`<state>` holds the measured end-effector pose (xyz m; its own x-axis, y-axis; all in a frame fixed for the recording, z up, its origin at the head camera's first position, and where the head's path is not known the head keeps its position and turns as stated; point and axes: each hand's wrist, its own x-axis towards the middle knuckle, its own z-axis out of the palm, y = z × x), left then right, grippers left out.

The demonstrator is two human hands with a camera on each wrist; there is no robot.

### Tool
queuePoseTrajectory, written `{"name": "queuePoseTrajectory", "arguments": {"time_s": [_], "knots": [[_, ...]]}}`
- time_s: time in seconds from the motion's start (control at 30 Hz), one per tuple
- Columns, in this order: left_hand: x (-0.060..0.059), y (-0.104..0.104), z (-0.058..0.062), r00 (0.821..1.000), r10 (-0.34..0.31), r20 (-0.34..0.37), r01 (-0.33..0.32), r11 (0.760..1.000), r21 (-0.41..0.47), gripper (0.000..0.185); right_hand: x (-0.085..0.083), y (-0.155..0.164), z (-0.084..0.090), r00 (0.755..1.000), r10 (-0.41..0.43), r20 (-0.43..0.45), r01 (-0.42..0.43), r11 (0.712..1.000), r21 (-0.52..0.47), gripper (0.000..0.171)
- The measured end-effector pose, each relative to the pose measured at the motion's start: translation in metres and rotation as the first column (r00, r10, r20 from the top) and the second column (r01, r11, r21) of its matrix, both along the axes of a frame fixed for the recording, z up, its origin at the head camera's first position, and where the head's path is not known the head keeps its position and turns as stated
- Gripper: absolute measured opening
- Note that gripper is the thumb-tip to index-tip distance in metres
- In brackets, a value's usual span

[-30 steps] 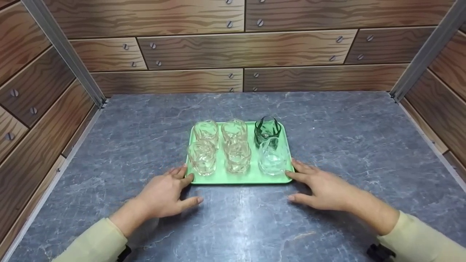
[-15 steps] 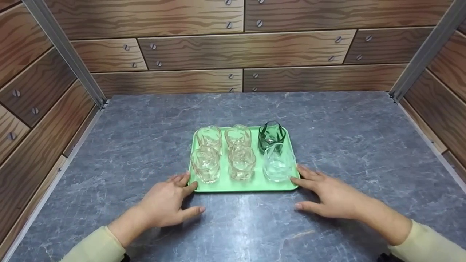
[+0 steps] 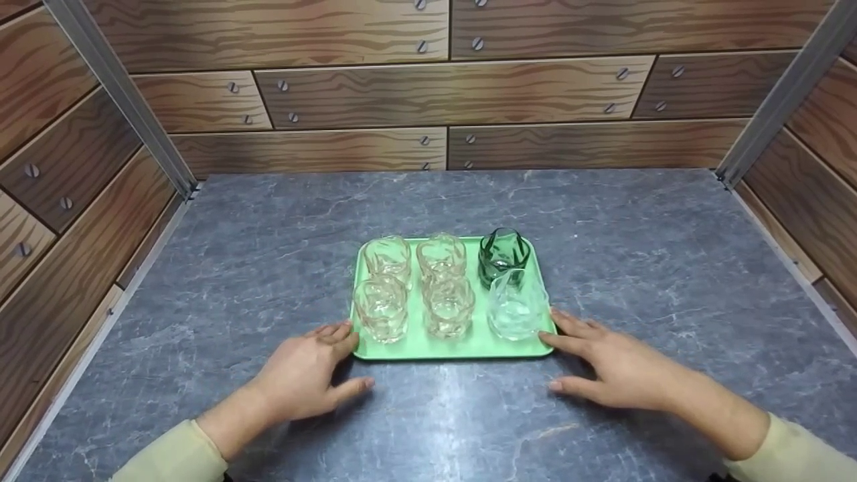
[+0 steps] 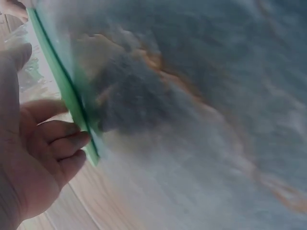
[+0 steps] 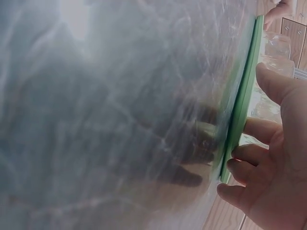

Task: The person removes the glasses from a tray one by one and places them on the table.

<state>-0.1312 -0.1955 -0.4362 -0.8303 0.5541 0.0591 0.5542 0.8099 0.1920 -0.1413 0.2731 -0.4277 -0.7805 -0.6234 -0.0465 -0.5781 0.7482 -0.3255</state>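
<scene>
A light green tray [image 3: 415,350] lies on the table, bearing several faceted drinking glasses in two rows. Clear, faintly pinkish glasses, such as the front-left glass [image 3: 383,311], fill its left and middle. At the right, a dark smoky glass [image 3: 503,254] stands behind a clear, bluish glass [image 3: 515,311]. My left hand [image 3: 301,371] touches the tray's near left corner, thumb spread away over the tabletop. At the near right corner, the fingers of my right hand [image 3: 622,368] rest along the edge. Both wrist views show extended fingers by the green rim [image 4: 64,86].
The grey marbled tabletop [image 3: 268,227] surrounds the tray. Wood-patterned panels [image 3: 442,94] wall in the back and both sides, with metal posts [image 3: 127,100] at the rear corners.
The tray with its glasses has slid toward me and slightly to the right. My right hand has moved along with it; the left has shifted only a little, its fingers staying at the corner.
</scene>
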Motion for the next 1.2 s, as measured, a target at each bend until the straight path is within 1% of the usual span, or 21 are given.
{"name": "queuePoseTrajectory", "arguments": {"time_s": [0.1, 0.17, 0.3, 0.4, 0.5, 0.63, 0.8, 0.9, 1.0, 1.1, 1.13, 1.2], "knots": [[-0.006, -0.003, -0.005, 0.999, 0.027, -0.037, -0.026, 0.999, 0.025, 0.082, 0.000, 0.000, 0.000, 1.000, 0.001, -0.004, -0.001, 1.000, 0.003, 0.078], [-0.013, -0.005, -0.007, 0.999, 0.041, -0.028, -0.040, 0.999, 0.031, 0.085, 0.000, -0.001, 0.000, 1.000, 0.001, -0.005, -0.001, 1.000, 0.004, 0.079], [-0.031, -0.009, -0.008, 0.998, 0.043, 0.035, -0.044, 0.999, 0.030, 0.096, -0.001, -0.001, -0.001, 1.000, 0.001, -0.001, -0.001, 1.000, 0.007, 0.079], [-0.044, -0.013, -0.008, 0.996, 0.016, 0.086, -0.020, 0.999, 0.047, 0.105, -0.001, 0.000, 0.000, 1.000, 0.001, 0.005, -0.001, 1.000, 0.005, 0.079], [-0.054, -0.017, -0.007, 0.992, -0.019, 0.122, 0.010, 0.997, 0.073, 0.110, -0.001, 0.000, 0.000, 1.000, -0.003, 0.009, 0.003, 1.000, 0.006, 0.078], [-0.063, -0.020, -0.006, 0.988, -0.036, 0.153, 0.026, 0.997, 0.069, 0.117, -0.001, 0.000, 0.001, 1.000, -0.011, 0.014, 0.011, 1.000, 0.011, 0.078], [-0.069, -0.019, -0.003, 0.984, -0.033, 0.175, 0.025, 0.999, 0.044, 0.123, -0.004, 0.001, 0.001, 1.000, -0.010, 0.008, 0.010, 1.000, -0.003, 0.076], [-0.070, -0.018, -0.002, 0.981, -0.032, 0.193, 0.025, 0.999, 0.037, 0.124, -0.008, 0.003, 0.000, 1.000, -0.010, -0.018, 0.009, 0.999, -0.050, 0.074], [-0.071, -0.017, -0.001, 0.977, -0.026, 0.210, 0.021, 0.999, 0.029, 0.124, -0.014, 0.005, -0.001, 0.997, -0.031, -0.066, 0.021, 0.989, -0.144, 0.071], [-0.071, -0.017, 0.000, 0.976, -0.024, 0.214, 0.018, 0.999, 0.027, 0.125, -0.022, 0.004, -0.001, 0.992, -0.082, -0.094, 0.055, 0.964, -0.260, 0.070], [-0.071, -0.017, 0.000, 0.976, -0.023, 0.215, 0.018, 0.999, 0.026, 0.125, -0.024, 0.003, 0.000, 0.991, -0.104, -0.089, 0.073, 0.953, -0.294, 0.070], [-0.071, -0.016, 0.000, 0.976, -0.023, 0.216, 0.018, 1.000, 0.026, 0.125, -0.028, 0.000, 0.002, 0.988, -0.148, -0.044, 0.122, 0.923, -0.366, 0.072]]}}
